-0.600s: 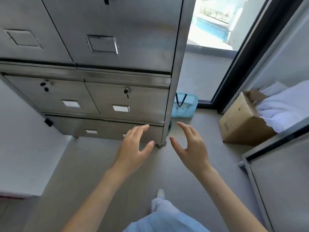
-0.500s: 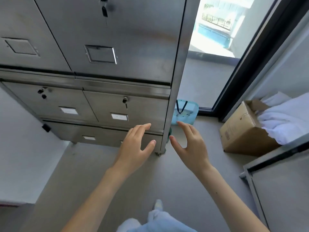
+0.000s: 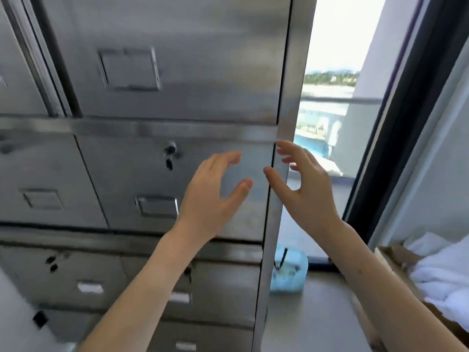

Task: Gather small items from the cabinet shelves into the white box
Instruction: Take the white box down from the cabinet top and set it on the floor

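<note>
A tall stainless-steel cabinet (image 3: 157, 59) with closed doors and drawers fills the left and middle of the head view. My left hand (image 3: 210, 196) is raised in front of a closed door with a key in its lock (image 3: 170, 151), fingers spread, holding nothing. My right hand (image 3: 307, 189) hovers at the cabinet's right front edge, fingers apart and empty. Neither hand touches the cabinet as far as I can tell. No white box and no small items are in view; the shelves are hidden behind the closed doors.
A light blue bag (image 3: 289, 273) sits on the floor beside the cabinet's right side. A brown cardboard box (image 3: 396, 257) with white cloth (image 3: 444, 275) stands at the right. A dark-framed glass door (image 3: 396, 138) opens onto a balcony.
The view has tilted upward and moved closer to the cabinet. Both hands have risen from near the lowest drawers to the middle door level, still open and empty.
</note>
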`<state>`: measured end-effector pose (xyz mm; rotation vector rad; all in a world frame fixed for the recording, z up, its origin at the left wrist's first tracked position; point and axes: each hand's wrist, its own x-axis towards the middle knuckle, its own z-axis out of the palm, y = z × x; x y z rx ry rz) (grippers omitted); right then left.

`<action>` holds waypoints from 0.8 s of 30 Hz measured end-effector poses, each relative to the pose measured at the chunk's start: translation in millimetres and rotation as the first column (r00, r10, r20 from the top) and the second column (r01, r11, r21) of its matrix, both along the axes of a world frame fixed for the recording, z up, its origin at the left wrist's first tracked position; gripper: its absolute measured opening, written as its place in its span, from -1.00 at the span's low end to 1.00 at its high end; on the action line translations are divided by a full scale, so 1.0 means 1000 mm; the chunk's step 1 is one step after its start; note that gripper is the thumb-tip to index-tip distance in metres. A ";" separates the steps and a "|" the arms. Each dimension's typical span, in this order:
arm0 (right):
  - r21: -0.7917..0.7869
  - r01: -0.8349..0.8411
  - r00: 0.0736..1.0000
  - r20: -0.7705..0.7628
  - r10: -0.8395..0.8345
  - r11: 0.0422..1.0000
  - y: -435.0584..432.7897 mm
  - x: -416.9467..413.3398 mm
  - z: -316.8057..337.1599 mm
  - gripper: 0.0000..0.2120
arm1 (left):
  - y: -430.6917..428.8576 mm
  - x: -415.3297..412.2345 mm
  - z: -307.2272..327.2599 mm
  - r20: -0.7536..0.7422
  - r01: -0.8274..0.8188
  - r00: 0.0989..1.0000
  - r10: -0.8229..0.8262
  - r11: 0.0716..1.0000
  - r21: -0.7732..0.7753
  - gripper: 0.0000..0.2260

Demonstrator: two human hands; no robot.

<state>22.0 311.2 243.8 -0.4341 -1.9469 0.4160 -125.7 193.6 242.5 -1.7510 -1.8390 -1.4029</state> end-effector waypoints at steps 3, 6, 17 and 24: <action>0.081 0.014 0.995 -0.099 -0.006 0.997 0.005 -0.013 0.065 -0.47 | 0.012 -0.017 0.066 -0.052 0.046 0.998 -0.037 0.983 0.177 -0.58; 0.151 0.012 0.980 -0.199 0.018 0.988 0.007 -0.025 0.126 -0.51 | 0.015 -0.029 0.127 -0.097 0.089 0.993 -0.063 0.953 0.290 -0.60; 0.323 0.098 0.934 -0.357 0.025 0.941 0.016 -0.056 0.278 -0.54 | 0.027 -0.054 0.269 -0.183 0.134 0.982 -0.048 0.858 0.496 -0.67; 0.406 0.198 0.918 -0.395 -0.024 0.892 0.037 -0.065 0.335 -0.62 | 0.044 -0.074 0.330 -0.179 0.164 0.981 -0.072 0.800 0.577 -0.69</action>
